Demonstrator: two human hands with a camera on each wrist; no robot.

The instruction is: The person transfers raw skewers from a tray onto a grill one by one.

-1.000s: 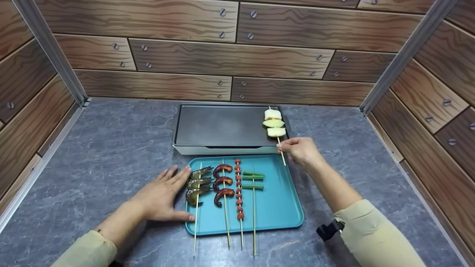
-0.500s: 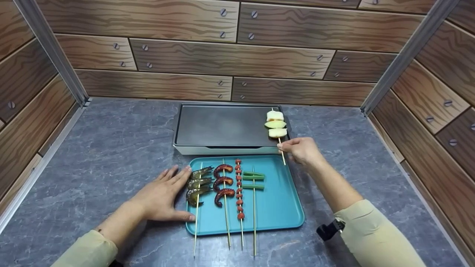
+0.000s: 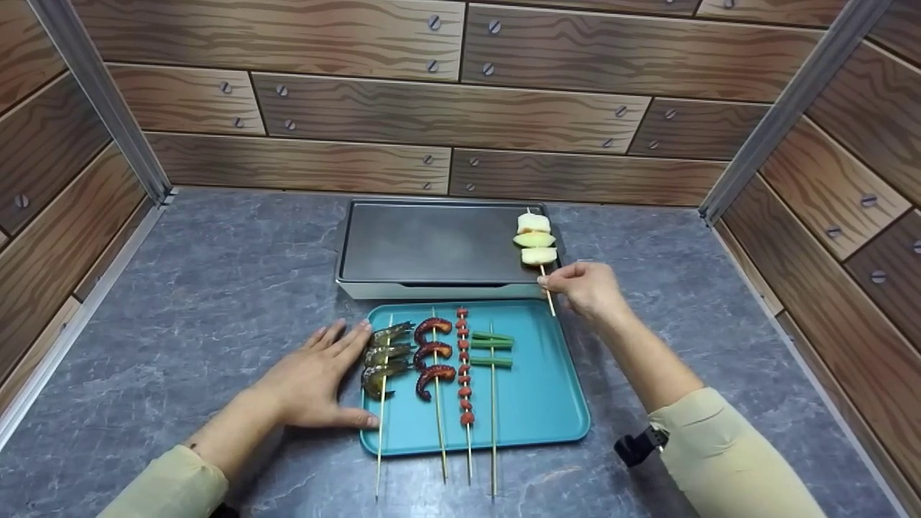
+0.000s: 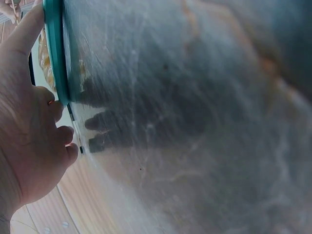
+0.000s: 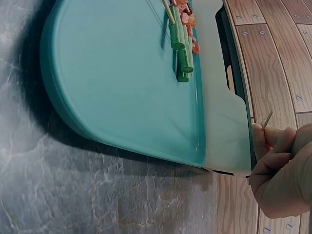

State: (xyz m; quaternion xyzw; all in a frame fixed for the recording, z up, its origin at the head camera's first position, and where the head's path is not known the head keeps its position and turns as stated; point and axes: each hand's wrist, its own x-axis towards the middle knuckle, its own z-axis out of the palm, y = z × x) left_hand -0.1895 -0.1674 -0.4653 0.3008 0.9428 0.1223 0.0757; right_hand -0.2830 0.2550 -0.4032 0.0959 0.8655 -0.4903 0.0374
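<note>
Between thumb and fingertips, my right hand (image 3: 586, 289) pinches the lower stick of a skewer (image 3: 534, 239) threaded with pale, whitish-green chunks. The chunks are over the right end of a dark griddle plate (image 3: 424, 244); whether they touch it I cannot tell. In the right wrist view, only a short bit of that stick (image 5: 267, 118) pokes out above the right hand (image 5: 285, 163). My left hand (image 3: 313, 381), fingers spread, touches the left edge of a teal tray (image 3: 547, 403). The left wrist view has the left hand (image 4: 29, 122) against the tray's rim (image 4: 56, 53).
On the tray lie a shrimp skewer (image 3: 386, 370), a dark red tentacle skewer (image 3: 434, 352), a skewer of small red pieces (image 3: 464, 393) and one with green stalks (image 3: 492, 341). Their sticks overhang the near rim. Wood-patterned walls (image 3: 446, 115) enclose the grey tabletop (image 3: 237, 252).
The skewer with pale chunks has shifted slightly to the right, with my right hand still pinching it. The left hand and the tray have stayed in place.
</note>
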